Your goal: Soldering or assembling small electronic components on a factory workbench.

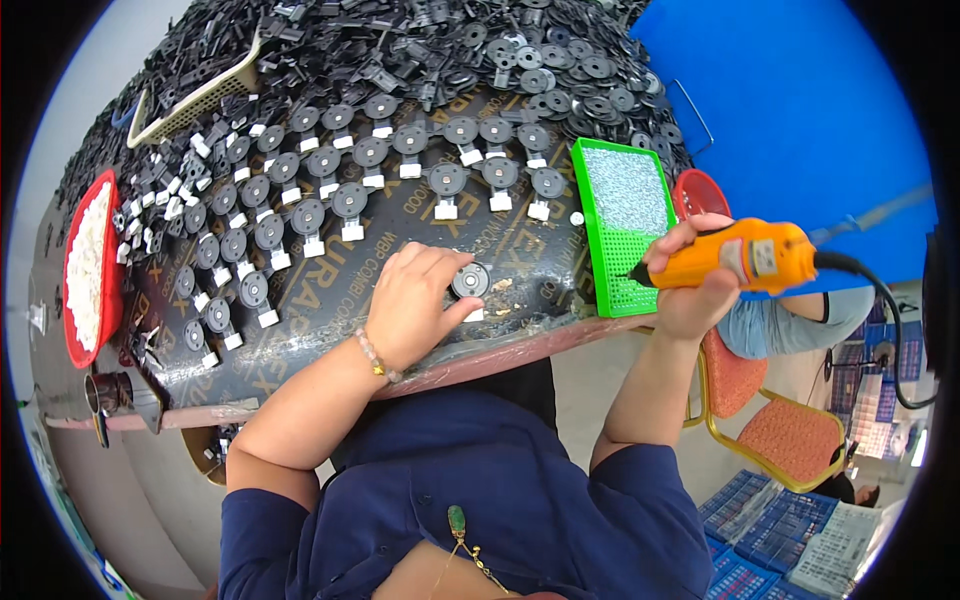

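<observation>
My left hand (412, 308) lies on the dark table, its thumb and forefinger closed about a round black plastic part (471, 280) with a metal centre. A bit of white shows below that part. My right hand (690, 300) is wrapped round a yellow electric screwdriver (745, 256), held sideways with its dark tip pointing left. The tip is over the perforated lower half of a green tray (588, 215); I cannot tell whether it touches. Small silvery pieces (625, 188), probably screws, fill the tray's upper half.
Rows of round black parts with white blocks (349, 200) spread across the table (350, 262). Black plastic pieces (400, 55) are heaped behind them, with a cream basket (205, 100) among them. A red tub (108, 280) of white pieces stands left. A cable (885, 285) trails from the screwdriver.
</observation>
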